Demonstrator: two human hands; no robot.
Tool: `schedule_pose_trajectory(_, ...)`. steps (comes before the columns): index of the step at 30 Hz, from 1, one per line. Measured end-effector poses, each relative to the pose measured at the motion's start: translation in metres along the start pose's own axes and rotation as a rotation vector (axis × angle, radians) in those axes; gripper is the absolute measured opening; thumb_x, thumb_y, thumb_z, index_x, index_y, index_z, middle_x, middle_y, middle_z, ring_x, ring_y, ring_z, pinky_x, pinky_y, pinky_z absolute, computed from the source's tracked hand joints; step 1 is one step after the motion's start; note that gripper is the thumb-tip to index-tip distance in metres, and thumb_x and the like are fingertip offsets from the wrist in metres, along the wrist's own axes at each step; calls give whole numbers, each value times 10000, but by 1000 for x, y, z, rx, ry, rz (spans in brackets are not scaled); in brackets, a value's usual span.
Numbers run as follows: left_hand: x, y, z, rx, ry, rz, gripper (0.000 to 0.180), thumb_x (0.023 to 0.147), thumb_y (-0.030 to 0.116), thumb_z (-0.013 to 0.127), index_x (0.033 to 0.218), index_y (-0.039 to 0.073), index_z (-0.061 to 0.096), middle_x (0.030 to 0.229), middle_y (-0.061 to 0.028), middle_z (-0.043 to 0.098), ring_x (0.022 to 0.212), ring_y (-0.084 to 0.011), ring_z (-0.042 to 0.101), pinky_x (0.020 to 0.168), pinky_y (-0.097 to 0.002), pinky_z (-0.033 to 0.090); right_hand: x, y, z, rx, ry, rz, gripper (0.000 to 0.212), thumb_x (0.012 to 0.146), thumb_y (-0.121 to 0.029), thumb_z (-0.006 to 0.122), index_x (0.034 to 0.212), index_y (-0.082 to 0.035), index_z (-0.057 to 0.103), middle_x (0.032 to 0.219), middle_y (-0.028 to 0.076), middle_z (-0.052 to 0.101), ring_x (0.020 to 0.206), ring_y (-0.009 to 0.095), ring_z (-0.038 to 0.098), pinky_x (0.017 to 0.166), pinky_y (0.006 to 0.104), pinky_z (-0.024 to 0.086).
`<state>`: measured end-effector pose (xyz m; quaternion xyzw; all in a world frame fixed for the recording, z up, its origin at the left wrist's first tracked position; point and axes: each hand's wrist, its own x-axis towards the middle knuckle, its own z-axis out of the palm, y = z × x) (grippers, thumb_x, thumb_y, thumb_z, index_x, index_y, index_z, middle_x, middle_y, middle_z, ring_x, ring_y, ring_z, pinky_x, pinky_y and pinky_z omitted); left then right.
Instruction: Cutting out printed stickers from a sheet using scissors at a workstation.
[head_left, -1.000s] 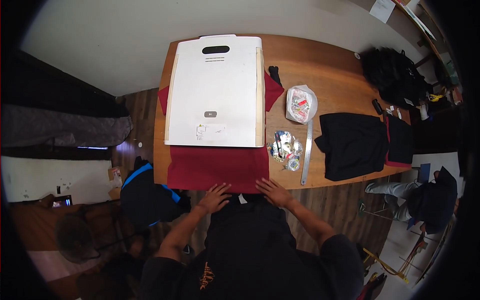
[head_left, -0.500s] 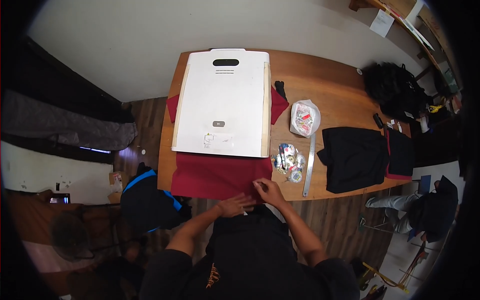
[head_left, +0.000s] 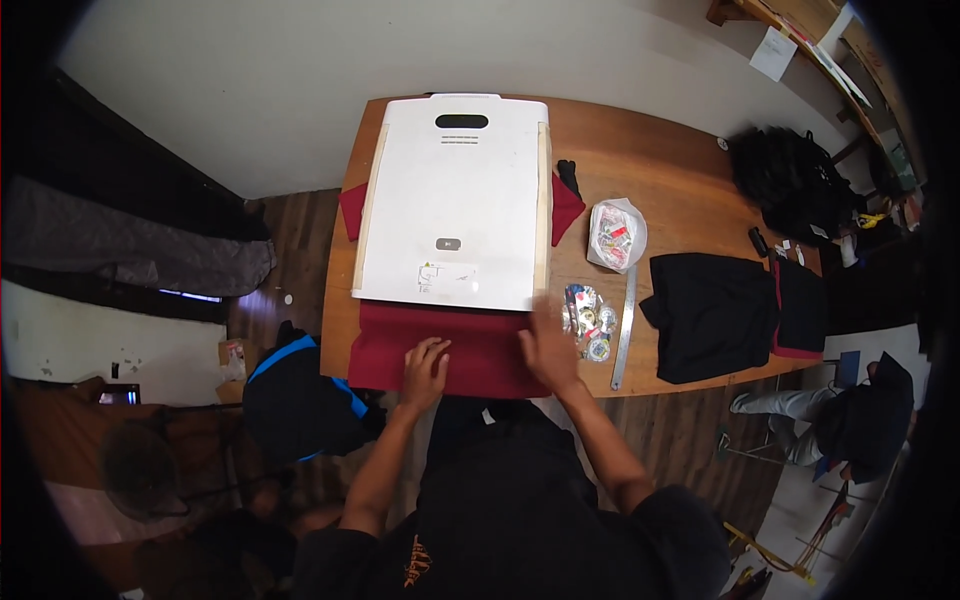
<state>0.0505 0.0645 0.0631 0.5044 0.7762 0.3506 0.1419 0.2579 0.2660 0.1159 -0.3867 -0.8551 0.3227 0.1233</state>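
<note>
Red cloth (head_left: 470, 350) lies on the wooden table, its near part reaching the front edge. On top of it rests a large white flat-topped case (head_left: 455, 200) with a dark oval slot; red corners of cloth stick out at both sides. My left hand (head_left: 427, 368) lies on the cloth's near part, fingers apart and slightly bent, holding nothing visible. At the cloth's right side, close to the case's near right corner, my right hand (head_left: 547, 352) has its fingers stretched out, their tips blurred by motion.
Right of the case stand a white tub (head_left: 617, 236) of small packets, several small round badges (head_left: 592, 325) and a metal ruler (head_left: 624, 330). Folded black garments (head_left: 708, 318) and a black backpack (head_left: 785, 180) lie farther right. A person (head_left: 865, 420) sits at the far right.
Both hands have moved apart and away from my body: the left from the front edge onto the cloth, the right forward toward the case's corner. The right fingers have straightened.
</note>
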Motion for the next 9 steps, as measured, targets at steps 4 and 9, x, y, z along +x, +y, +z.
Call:
schedule_pose_trajectory(4, -14, -1, -9, 27, 78, -76, 294, 947, 140, 630, 1238, 102, 651, 1214, -111, 605, 1165, -307, 571, 1000, -428, 400, -17, 5, -31, -306, 312, -17, 525, 972, -227, 555, 1450, -36, 455, 1535, 214, 374, 1433, 440, 292, 1172, 569, 200)
schedule_pose_trajectory(9, 11, 16, -13, -1, 106, -65, 342, 934, 175, 662, 1271, 120, 635, 1282, -147, 562, 1232, -321, 523, 1036, -455, 370, -10, -19, 17, 161, -180, -237, 559, 919, -236, 655, 1433, -93, 492, 1523, 156, 408, 1359, 398, 409, 1149, 487, 302)
